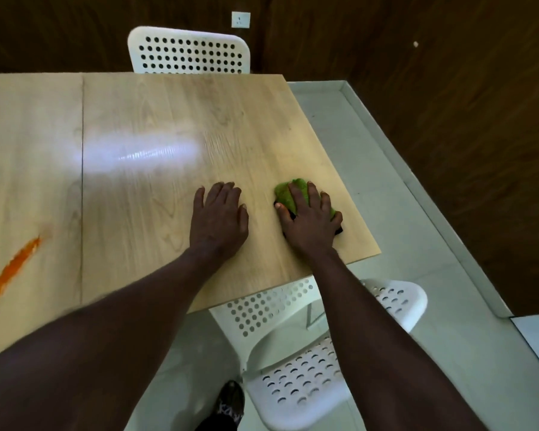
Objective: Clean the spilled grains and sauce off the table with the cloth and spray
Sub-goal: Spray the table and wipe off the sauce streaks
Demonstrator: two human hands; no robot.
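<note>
With my right hand pressing spread-fingered on the green cloth near the tabletop's front right corner, and my left hand flat and empty beside it, I'm seemingly mid-wipe and should next sweep toward the orange sauce smear far left.

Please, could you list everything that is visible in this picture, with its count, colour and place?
table: 1, light wood, left and middle
sauce: 1 smear, orange, on the table at far left
cloth: 1, green, on the table near its right corner
far chair: 1, white, behind the table's far edge
near chair: 1, white, at the table's near edge
socket: 1, white, on the wall
shoe: 1, dark, bottom of view
left hand: 1, flat on the table
right hand: 1, pressing on the cloth
</note>
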